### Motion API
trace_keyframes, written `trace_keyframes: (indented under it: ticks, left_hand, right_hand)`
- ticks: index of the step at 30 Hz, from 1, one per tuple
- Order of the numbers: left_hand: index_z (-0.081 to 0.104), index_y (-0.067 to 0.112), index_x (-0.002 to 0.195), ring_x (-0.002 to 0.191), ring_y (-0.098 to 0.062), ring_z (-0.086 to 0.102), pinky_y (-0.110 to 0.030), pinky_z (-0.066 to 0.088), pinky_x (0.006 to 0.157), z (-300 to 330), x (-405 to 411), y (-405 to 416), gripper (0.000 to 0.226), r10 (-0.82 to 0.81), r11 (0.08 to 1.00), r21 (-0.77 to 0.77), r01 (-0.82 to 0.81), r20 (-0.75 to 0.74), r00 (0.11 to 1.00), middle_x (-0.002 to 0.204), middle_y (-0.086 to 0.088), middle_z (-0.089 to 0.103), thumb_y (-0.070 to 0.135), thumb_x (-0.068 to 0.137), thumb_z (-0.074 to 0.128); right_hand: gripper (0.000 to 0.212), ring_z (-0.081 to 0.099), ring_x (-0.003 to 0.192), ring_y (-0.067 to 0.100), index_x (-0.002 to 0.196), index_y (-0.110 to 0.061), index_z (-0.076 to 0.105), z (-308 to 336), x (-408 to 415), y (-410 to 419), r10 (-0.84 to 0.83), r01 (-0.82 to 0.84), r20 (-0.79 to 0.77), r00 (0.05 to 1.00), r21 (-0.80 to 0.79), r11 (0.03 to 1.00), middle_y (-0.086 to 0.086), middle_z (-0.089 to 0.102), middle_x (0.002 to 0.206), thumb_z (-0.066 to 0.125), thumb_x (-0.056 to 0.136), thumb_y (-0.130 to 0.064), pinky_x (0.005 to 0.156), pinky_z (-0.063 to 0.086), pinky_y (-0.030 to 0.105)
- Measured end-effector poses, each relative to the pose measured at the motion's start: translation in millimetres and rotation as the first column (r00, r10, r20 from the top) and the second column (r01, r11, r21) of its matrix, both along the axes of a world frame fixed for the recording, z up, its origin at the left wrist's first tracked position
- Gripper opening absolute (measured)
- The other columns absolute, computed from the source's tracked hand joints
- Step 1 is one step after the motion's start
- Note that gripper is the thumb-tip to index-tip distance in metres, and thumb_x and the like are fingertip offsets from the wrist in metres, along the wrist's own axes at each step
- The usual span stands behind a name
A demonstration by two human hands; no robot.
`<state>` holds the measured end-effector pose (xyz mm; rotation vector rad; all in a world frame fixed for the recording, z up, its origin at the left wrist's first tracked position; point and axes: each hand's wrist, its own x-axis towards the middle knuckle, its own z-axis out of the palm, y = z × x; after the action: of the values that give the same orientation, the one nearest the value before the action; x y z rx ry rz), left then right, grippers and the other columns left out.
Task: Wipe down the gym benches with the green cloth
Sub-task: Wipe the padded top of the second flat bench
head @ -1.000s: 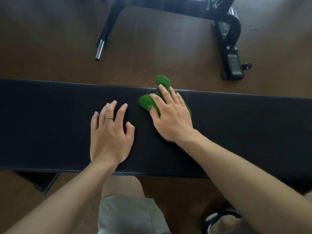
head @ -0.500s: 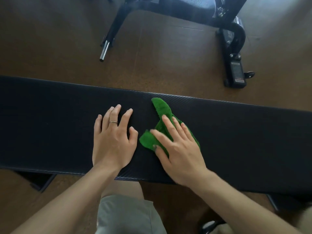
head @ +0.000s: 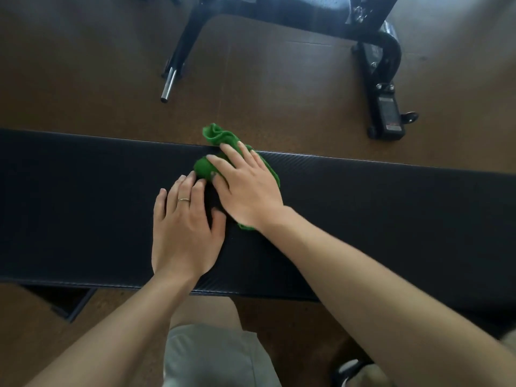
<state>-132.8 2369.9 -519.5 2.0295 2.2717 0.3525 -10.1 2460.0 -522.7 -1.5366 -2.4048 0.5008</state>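
Green cloth under right hand (bench far edge).

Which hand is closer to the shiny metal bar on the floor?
Left. The left hand lies flat on the bench, almost straight below the metal bar. The right hand presses the green cloth farther right.

1 view only, head-worn, wide-angle. Looks forward and steeply down from above the person's own forearms, which enter from the bottom edge. Near: the black bench pad spans the full frame width across the middle. Beyond its far edge, brown floor and the black frame of another machine along the top. Edges bow slightly.
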Motion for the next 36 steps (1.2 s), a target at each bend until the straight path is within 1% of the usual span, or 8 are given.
trace_keyframes:
  ticks: [7,12,16,21,25,30,33,36]
  left_hand:
    - [0.042,0.016,0.152,0.155,-0.021,0.026,-0.045,0.013,0.129,0,-4,-1,0.053,0.000,1.000,-0.019,0.001,0.045,0.999,0.164,-0.004,0.036,0.035,0.102,0.045]
    - [0.043,0.015,0.151,0.154,-0.024,0.029,-0.047,0.016,0.129,-1,-4,1,0.053,-0.008,1.000,-0.004,0.009,0.038,0.999,0.162,-0.006,0.039,0.035,0.102,0.045]
    - [0.044,0.015,0.149,0.152,-0.025,0.031,-0.049,0.018,0.128,-2,-3,1,0.057,-0.006,1.000,0.008,0.006,0.040,0.999,0.160,-0.007,0.040,0.041,0.099,0.036]
    - [0.043,0.014,0.150,0.153,-0.024,0.029,-0.050,0.018,0.128,-2,-3,1,0.055,-0.012,1.000,-0.001,0.012,0.022,1.000,0.161,-0.007,0.039,0.037,0.100,0.041]
    - [0.043,0.013,0.150,0.153,-0.025,0.029,-0.050,0.018,0.127,-2,-5,2,0.053,-0.021,1.000,0.003,0.021,0.025,0.999,0.161,-0.008,0.039,0.034,0.101,0.046]
    - [0.043,0.014,0.150,0.154,-0.025,0.027,-0.050,0.016,0.128,-1,-4,2,0.052,-0.018,1.000,-0.005,0.018,0.043,0.999,0.162,-0.008,0.037,0.034,0.102,0.044]
    - [0.042,0.014,0.150,0.154,-0.026,0.028,-0.050,0.016,0.128,-2,-4,2,0.053,-0.023,1.000,-0.005,0.023,0.036,0.999,0.162,-0.008,0.037,0.034,0.101,0.044]
    - [0.043,0.013,0.149,0.153,-0.026,0.028,-0.051,0.017,0.128,-3,-5,3,0.053,-0.022,1.000,0.000,0.022,0.036,0.999,0.161,-0.008,0.038,0.034,0.101,0.045]
  right_hand:
    - [0.042,0.060,0.114,0.038,0.134,-0.026,0.060,-1,54,37,-0.251,0.249,0.054,0.967,0.038,0.968,0.010,0.066,0.125,0.036,0.105,-0.045,0.099,0.041,0.044]
    - [0.041,0.055,0.119,0.038,0.139,-0.021,0.056,4,148,29,-0.459,0.459,0.047,0.887,0.011,0.888,0.014,0.062,0.129,0.035,0.110,-0.040,0.103,0.036,0.043]
    - [0.048,0.050,0.125,0.038,0.143,-0.018,0.053,-2,118,19,-0.539,0.531,0.091,0.837,0.097,0.842,0.014,0.058,0.135,0.030,0.106,-0.038,0.112,0.033,0.046]
    - [0.049,0.033,0.149,0.043,0.147,-0.013,0.051,-5,18,-32,-0.258,0.257,0.007,0.966,0.072,0.964,0.016,0.046,0.156,0.034,0.105,-0.033,0.124,0.026,0.052]
    - [0.047,0.028,0.155,0.029,0.153,-0.020,0.045,0,56,-82,-0.098,0.096,0.035,0.995,0.056,0.994,0.005,0.038,0.164,0.039,0.108,-0.034,0.128,0.021,0.042]
    - [0.049,0.025,0.156,0.024,0.156,-0.021,0.041,7,147,-76,-0.370,0.371,0.088,0.925,0.004,0.929,0.001,0.031,0.168,0.033,0.110,-0.036,0.128,0.017,0.038]
    - [0.048,0.022,0.156,0.030,0.156,-0.021,0.040,6,121,-85,-0.510,0.511,0.089,0.855,0.013,0.859,0.004,0.029,0.169,0.035,0.110,-0.035,0.128,0.013,0.041]
    - [0.048,0.031,0.152,0.037,0.151,-0.016,0.047,2,58,-115,-0.447,0.442,0.061,0.892,0.080,0.893,0.010,0.038,0.164,0.036,0.107,-0.033,0.127,0.022,0.048]
